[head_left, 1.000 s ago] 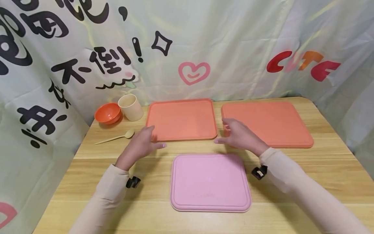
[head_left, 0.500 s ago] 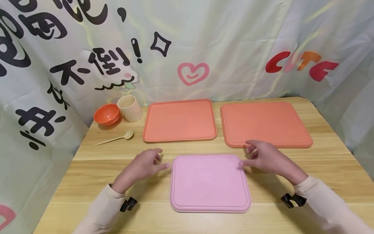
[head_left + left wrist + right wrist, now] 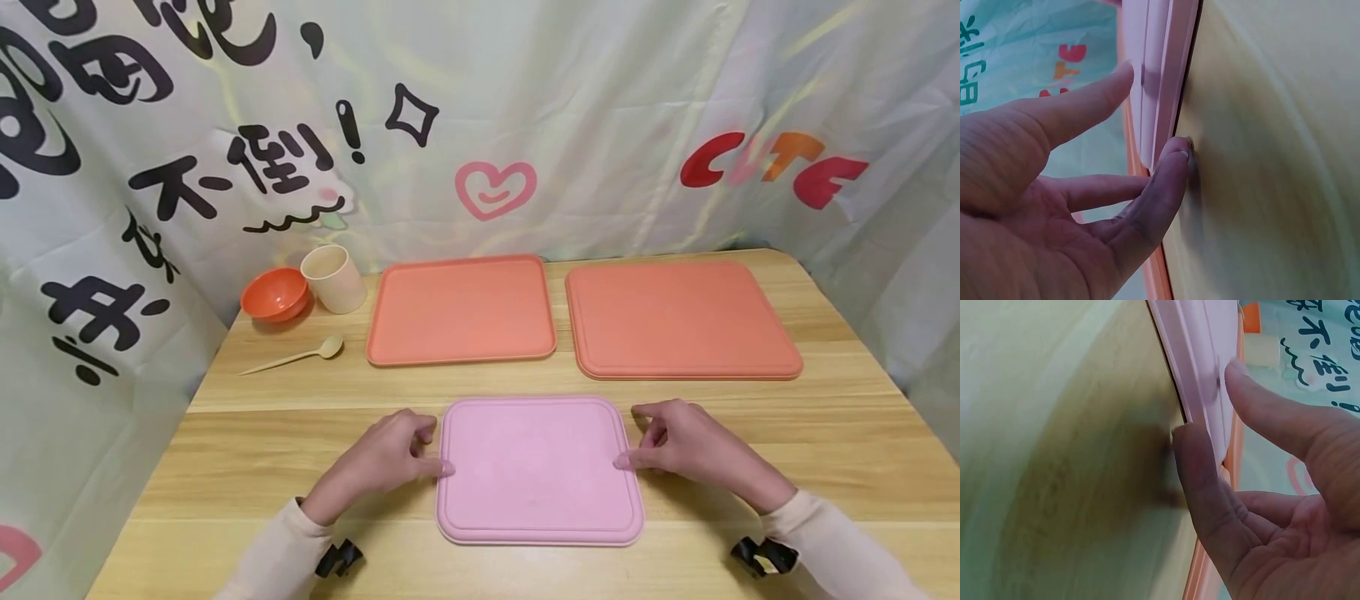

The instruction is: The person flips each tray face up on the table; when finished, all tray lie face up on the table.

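A pink rectangular tray, flat and with a grooved border, lies on the table in the head view. At its left edge is my left hand, thumb over the top face and fingertips against the lower side of the rim. My right hand pinches the opposite edge in the same way. Close up in the left wrist view, the left thumb and fingers sit on either side of the tray's rim. In the right wrist view, the right thumb reaches onto the tray's top and a fingertip meets its lower edge.
Behind lie an orange tray and, to its right, a second flat orange tray. An orange bowl, a beige cup and a beige spoon stand or lie at the back left. A printed curtain hangs behind.
Both hands have come back from the left orange tray to the pink tray's two sides and now hold its edges. The orange tray's left edge has shifted slightly left; the pink tray stays put.
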